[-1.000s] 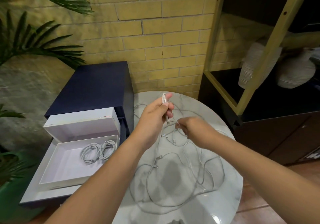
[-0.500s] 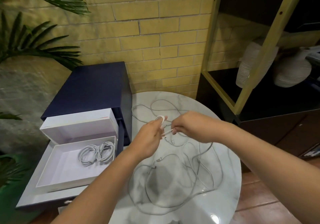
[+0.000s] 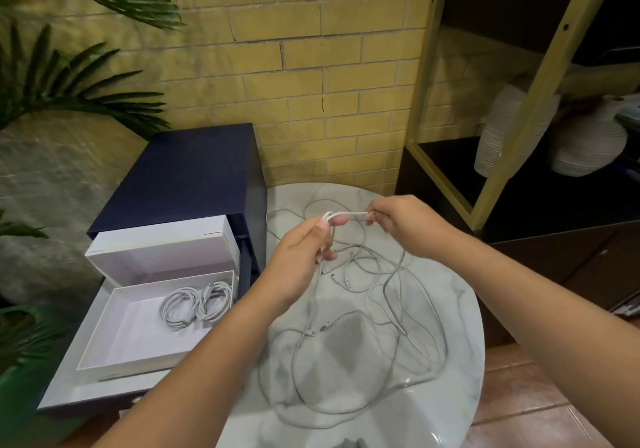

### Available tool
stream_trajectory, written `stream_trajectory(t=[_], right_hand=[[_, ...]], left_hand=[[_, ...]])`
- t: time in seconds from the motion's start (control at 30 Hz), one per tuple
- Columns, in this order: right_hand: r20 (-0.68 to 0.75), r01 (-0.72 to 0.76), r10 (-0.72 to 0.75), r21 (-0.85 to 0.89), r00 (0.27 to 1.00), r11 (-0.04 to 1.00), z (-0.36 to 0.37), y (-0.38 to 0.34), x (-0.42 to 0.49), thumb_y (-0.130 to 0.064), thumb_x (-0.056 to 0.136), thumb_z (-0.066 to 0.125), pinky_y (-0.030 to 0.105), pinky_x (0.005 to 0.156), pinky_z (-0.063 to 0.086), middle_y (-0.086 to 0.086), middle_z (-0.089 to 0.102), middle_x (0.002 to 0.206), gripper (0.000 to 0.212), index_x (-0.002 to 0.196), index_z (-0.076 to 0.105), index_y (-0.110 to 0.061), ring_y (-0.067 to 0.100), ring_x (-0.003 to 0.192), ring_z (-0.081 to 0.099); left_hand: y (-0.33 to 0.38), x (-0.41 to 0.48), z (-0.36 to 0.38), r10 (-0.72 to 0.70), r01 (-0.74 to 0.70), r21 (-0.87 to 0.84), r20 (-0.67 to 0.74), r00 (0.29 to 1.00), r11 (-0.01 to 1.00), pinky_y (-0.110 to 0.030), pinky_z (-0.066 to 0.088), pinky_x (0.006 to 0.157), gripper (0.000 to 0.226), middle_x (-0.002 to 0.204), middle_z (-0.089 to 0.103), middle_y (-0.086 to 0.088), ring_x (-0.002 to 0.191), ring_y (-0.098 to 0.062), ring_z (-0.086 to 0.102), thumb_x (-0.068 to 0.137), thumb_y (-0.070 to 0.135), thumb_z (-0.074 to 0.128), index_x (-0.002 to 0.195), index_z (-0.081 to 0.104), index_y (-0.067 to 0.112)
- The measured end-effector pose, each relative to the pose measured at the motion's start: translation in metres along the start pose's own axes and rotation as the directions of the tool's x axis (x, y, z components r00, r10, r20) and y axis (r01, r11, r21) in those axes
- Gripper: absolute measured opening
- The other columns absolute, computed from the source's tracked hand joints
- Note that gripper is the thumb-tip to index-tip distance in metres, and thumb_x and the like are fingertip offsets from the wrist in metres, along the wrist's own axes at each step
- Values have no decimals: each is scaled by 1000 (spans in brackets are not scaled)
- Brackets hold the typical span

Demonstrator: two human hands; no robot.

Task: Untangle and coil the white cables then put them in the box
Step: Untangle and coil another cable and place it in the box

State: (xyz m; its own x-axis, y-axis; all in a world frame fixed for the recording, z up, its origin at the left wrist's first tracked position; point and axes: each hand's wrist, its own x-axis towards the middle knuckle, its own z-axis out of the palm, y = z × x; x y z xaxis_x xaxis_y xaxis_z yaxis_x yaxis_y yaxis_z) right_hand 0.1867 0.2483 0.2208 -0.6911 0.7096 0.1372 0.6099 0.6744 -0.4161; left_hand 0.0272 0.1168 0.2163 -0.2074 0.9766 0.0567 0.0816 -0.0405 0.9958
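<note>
Tangled white cables (image 3: pixel 367 312) lie in loose loops on the round marble table (image 3: pixel 457 336). My left hand (image 3: pixel 304 257) pinches a folded bend of one cable above the table, with strands hanging down from its fingers. To the right, my right hand (image 3: pixel 405 225) pinches the same cable, and a short doubled stretch runs taut between the two hands. At the left stands an open white box (image 3: pixel 114 343), and in its far right corner two coiled white cables (image 3: pixel 197 305) lie side by side.
The box's white lid (image 3: pixel 159 246) stands behind it, against a dark blue cabinet (image 3: pixel 194 173). A yellow brick wall rises behind the table. A black shelf with a yellow frame (image 3: pixel 533 76) holds white vases (image 3: pixel 588 142) at the right. Palm leaves (image 3: pixel 69 76) hang at the left.
My left hand has dropped from its raised position. My right hand has moved right and apart from the left, drawing a short doubled stretch of cable taut between them.
</note>
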Motion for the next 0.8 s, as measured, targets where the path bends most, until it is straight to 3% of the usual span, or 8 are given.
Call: stream_trajectory(t=[0.1, 0.23, 0.3, 0.43, 0.57, 0.67, 0.73, 0.8], right_hand=[[87, -37, 37, -4, 996, 999, 19, -7, -6, -19, 100, 42, 27, 62, 40, -17, 51, 71, 20, 94, 61, -21, 9, 72, 53], [161, -11, 9, 11, 987, 1000, 39, -22, -14, -22, 101, 41, 32, 74, 45, -7, 67, 96, 24, 100, 64, -14, 18, 90, 62], [218, 21, -22, 7, 976, 1000, 46, -28, -20, -22, 101, 40, 30, 73, 44, -4, 67, 98, 25, 102, 64, -15, 18, 90, 62], [308, 44, -48, 17, 950, 999, 49, -36, -28, -23, 102, 38, 24, 78, 43, -4, 67, 112, 25, 103, 61, -13, 14, 101, 61], [389, 112, -74, -74, 918, 991, 42, -39, -29, -20, 101, 38, 33, 77, 49, -4, 67, 98, 23, 104, 60, -13, 15, 87, 60], [409, 168, -93, -151, 908, 974, 31, -40, -27, -20, 102, 39, 25, 59, 36, -19, 50, 77, 18, 102, 57, -17, 5, 67, 46], [412, 204, -112, -186, 904, 961, 22, -41, -27, -19, 102, 40, 27, 63, 37, -17, 52, 85, 19, 109, 57, -18, 9, 72, 49], [414, 217, -128, -175, 901, 960, 13, -42, -27, -18, 101, 40, 31, 72, 47, -15, 63, 99, 23, 118, 56, -22, 13, 82, 58]], left_hand=[[5, 4, 6, -40, 44, -195, 25, 999, 980, -31, 45, 84, 34, 62, 41, 10, 56, -6, 41, 105, 22, 31, 112, 64, 14], [7, 9, 11, -56, 59, -439, 19, 998, 897, -25, 51, 82, 32, 67, 48, 5, 58, -7, 46, 103, 9, 33, 130, 49, 2], [4, 12, 11, -62, 46, -413, -26, 998, 909, -27, 49, 90, 35, 77, 58, 4, 68, -7, 57, 102, 5, 36, 136, 45, 4], [-6, 13, 10, -18, 0, -145, -127, 992, 989, -15, 52, 81, 41, 102, 70, 0, 92, -6, 69, 100, 6, 43, 142, 40, 8], [-16, 12, 9, 71, -47, 189, -121, 990, 981, -5, 46, 77, 38, 105, 70, 4, 91, 3, 67, 100, 8, 45, 137, 45, 13], [-21, 10, 9, 168, -118, 470, -65, 984, 874, -3, 44, 72, 29, 102, 69, 7, 88, 9, 63, 99, 7, 44, 127, 52, 10], [-24, 11, 9, 217, -180, 623, 17, 976, 761, -5, 43, 69, 28, 97, 66, 7, 82, 4, 60, 99, 6, 44, 125, 51, 8], [-25, 10, 8, 201, -199, 754, 90, 975, 626, -19, 45, 68, 31, 94, 61, 4, 80, -9, 59, 97, 5, 44, 127, 48, 9]])
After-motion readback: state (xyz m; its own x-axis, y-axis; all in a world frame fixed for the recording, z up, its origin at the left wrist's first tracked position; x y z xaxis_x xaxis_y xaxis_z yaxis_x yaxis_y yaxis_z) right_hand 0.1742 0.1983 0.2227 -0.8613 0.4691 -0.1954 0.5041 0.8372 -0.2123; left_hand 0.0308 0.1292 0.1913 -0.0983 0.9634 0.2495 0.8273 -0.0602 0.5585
